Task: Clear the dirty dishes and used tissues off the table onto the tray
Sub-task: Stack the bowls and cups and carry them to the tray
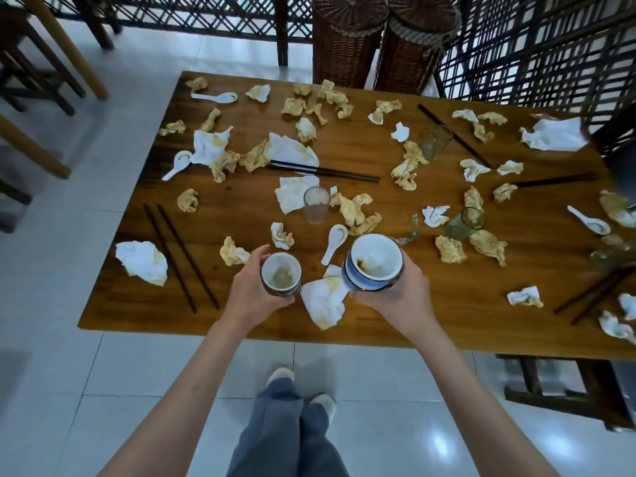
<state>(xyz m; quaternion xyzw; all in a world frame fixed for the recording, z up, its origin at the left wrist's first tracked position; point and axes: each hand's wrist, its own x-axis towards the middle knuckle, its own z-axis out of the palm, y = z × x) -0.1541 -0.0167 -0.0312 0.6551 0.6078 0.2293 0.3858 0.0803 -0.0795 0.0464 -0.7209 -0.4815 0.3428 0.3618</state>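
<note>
We see the left hand with its grip curled round a small dark bowl, and the right hand with its grip wrapped round a larger blue bowl; both bowls are held above the near edge of the wooden surface; a stained tissue lies between them; crumpled tissues, chopsticks, spoons and glasses are scattered across it.

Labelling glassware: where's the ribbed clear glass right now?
Head view: the ribbed clear glass stands upright mid-table, touching a stained white tissue on its left, just beyond the white spoon.
</note>
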